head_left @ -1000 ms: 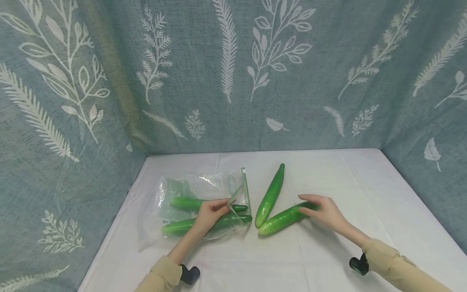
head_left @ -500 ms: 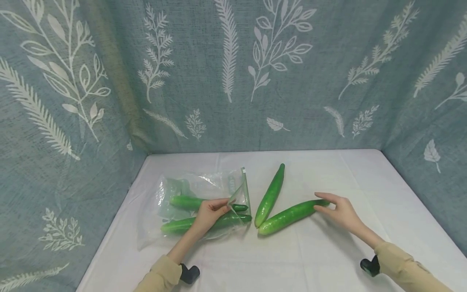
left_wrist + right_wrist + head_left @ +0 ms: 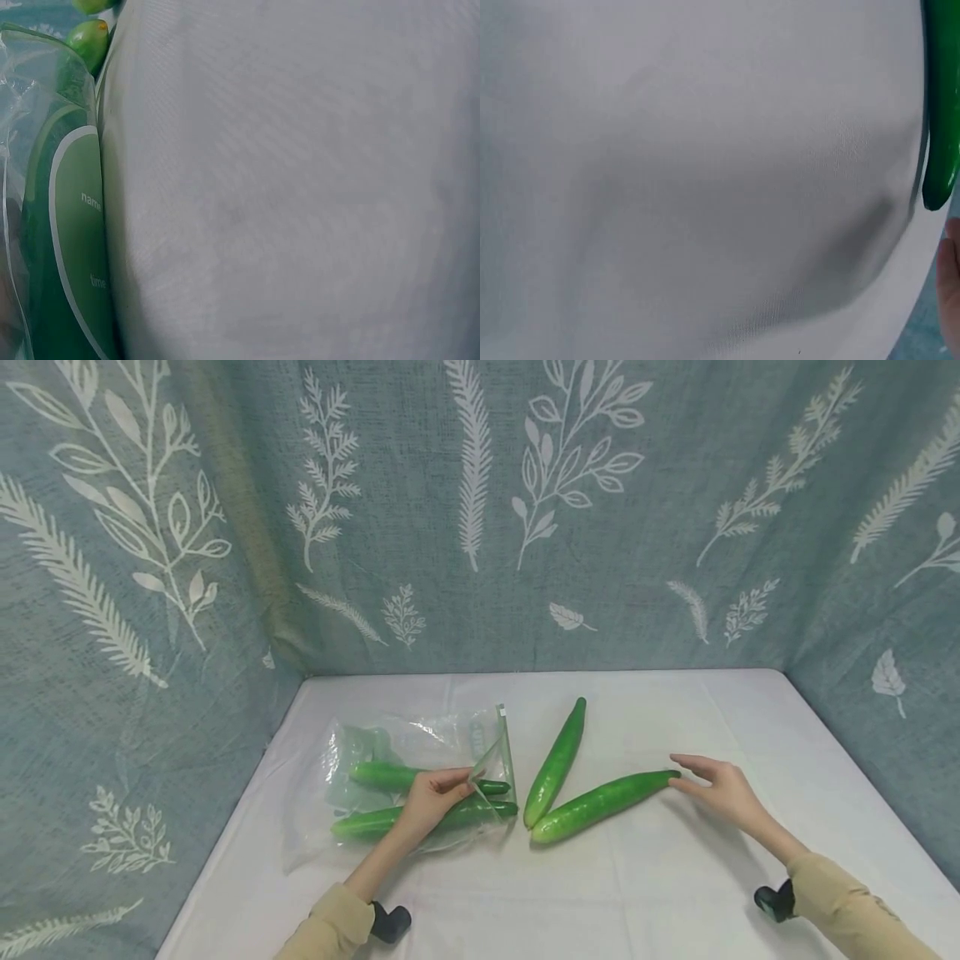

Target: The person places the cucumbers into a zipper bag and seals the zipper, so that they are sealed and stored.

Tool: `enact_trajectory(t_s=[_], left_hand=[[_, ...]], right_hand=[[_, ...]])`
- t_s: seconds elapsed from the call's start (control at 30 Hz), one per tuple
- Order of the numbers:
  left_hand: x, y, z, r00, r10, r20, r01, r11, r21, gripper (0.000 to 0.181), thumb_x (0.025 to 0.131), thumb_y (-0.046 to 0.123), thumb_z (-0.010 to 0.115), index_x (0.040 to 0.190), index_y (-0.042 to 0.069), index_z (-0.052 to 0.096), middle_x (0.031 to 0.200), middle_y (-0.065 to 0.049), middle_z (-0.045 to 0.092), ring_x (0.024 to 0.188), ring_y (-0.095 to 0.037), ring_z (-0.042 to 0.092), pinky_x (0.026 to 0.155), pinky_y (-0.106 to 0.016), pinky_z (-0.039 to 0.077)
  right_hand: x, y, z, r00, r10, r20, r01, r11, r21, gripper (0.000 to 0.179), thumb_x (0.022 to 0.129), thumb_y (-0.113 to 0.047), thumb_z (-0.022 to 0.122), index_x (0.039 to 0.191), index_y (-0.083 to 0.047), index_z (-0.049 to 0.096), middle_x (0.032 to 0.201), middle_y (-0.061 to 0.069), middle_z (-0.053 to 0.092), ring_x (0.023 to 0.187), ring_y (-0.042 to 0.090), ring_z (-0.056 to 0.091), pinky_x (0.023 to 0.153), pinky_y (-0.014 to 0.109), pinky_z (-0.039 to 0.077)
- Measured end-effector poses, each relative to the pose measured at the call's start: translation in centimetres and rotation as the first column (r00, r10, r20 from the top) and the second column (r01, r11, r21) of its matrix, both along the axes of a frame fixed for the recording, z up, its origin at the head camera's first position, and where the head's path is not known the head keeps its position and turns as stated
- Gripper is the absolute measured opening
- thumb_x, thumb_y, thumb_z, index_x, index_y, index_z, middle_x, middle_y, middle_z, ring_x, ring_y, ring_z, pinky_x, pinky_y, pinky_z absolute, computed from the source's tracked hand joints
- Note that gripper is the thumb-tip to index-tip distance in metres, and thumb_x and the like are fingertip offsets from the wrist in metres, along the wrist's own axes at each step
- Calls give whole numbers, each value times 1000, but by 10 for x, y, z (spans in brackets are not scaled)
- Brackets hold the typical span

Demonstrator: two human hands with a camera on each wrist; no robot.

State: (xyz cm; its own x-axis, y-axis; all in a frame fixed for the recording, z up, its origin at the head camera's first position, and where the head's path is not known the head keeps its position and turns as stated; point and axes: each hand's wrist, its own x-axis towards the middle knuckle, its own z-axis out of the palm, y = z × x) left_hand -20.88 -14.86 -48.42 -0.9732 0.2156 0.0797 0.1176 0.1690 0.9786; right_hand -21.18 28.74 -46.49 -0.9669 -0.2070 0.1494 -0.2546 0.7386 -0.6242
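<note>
With finger and thumb, my left hand [image 3: 437, 797] pinches the edge of a clear zip bag [image 3: 442, 727] at its opening. Two cucumbers lie inside, the upper one [image 3: 382, 777] partly covered by the hand and the lower one [image 3: 360, 827] below it. In the left wrist view, a green label [image 3: 82, 202] on the bag reads "name" and "time". My right hand [image 3: 720, 789], thumb and fingers spread, is at the dark tip of a loose cucumber [image 3: 600, 806]. In the right wrist view, a gap shows between the fingers [image 3: 949, 285] and that cucumber [image 3: 943, 97].
Another loose cucumber [image 3: 557, 764] lies slantwise behind, its near end beside the first one's. Everything rests on a white tablecloth [image 3: 637, 893]. A blue-green curtain with white leaf prints [image 3: 420, 510] hangs behind and at both sides.
My right hand has slid right along the loose cucumber, from over its dark end to its tip, and no longer overlaps it. The left hand and bag stay still.
</note>
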Motion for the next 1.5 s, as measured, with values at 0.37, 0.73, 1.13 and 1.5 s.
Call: enact_trajectory(t_s=[0.37,0.73,1.13,1.5], left_hand=[[0,1,1,1000,3,-6,-3,1000,17,33,85,5,68,115,-8,63,114,-26,64,95,4,64,82,-16,54],[1,-1,0,1000,-13,9,13,1000,25,34,85,7,68,116,-8,62,115,-26,63,95,7,63,82,-14,53],[1,-1,-2,1000,-19,0,19,1000,21,34,85,8,68,116,-6,63,116,-24,64,99,0,65,83,-15,53],[1,0,-1,1000,-6,8,6,1000,24,34,85,7,68,116,-6,63,116,-25,64,97,4,64,82,-15,53]], right_hand=[[-8,7,-3,988,40,147,-30,997,-75,46,90,-18,66,126,6,55,128,27,57,120,45,52,97,48,48],[-17,-1,-9,985,83,148,-81,996,-21,40,85,-8,68,123,4,59,125,24,60,119,43,54,98,52,47],[-21,1,-16,985,107,137,-109,994,7,33,83,-3,68,116,2,64,119,23,64,116,43,56,97,54,47],[-21,2,-19,989,96,110,-98,995,11,32,83,-4,69,114,0,66,116,19,67,114,42,56,97,52,47]])
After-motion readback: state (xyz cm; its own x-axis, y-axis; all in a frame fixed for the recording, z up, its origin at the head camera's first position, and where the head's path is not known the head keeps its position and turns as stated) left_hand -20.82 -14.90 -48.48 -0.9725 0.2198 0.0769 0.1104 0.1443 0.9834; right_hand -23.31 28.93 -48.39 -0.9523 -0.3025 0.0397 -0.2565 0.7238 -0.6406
